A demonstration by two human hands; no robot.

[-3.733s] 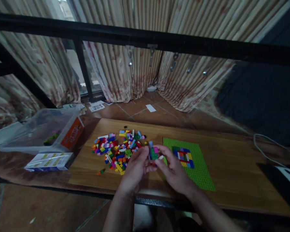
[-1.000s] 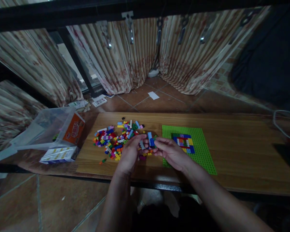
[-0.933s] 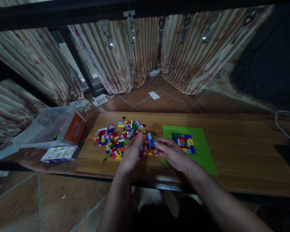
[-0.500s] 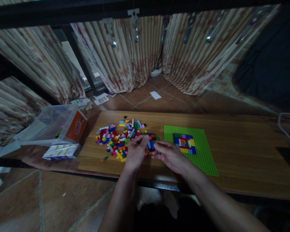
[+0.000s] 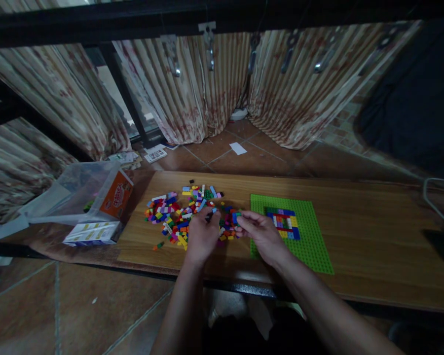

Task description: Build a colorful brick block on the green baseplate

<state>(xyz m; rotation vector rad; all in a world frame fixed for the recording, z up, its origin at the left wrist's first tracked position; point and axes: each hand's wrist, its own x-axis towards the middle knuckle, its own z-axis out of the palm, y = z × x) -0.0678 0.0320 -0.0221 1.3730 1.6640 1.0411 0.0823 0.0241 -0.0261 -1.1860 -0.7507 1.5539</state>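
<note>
My right hand [image 5: 261, 234] pinches a blue toy brick [image 5: 235, 218] between thumb and fingers, with a bit of green beside it. Over the loose pile of coloured bricks [image 5: 181, 227], my left hand [image 5: 203, 234] has its fingers curled together. Something small and dark shows at those fingertips, too unclear to name. Right of the hands lies a green baseplate [image 5: 311, 246], partly behind my right hand. On it sits a low rectangle of mixed bricks [image 5: 294, 227], with blue, yellow, red and white pieces; my right hand covers its near left corner.
The bricks and baseplate lie on a long wooden table [image 5: 373, 246]. Left of it stand a clear plastic bin [image 5: 77, 190] with an orange label and a white-and-yellow box [image 5: 92, 233]. Behind are striped curtains [image 5: 192, 93]; a white paper [image 5: 238, 148] lies on the tiled floor.
My hands have moved apart. The left has gone slightly left and down towards the pile, away from the blue brick, which stays in my right hand.
</note>
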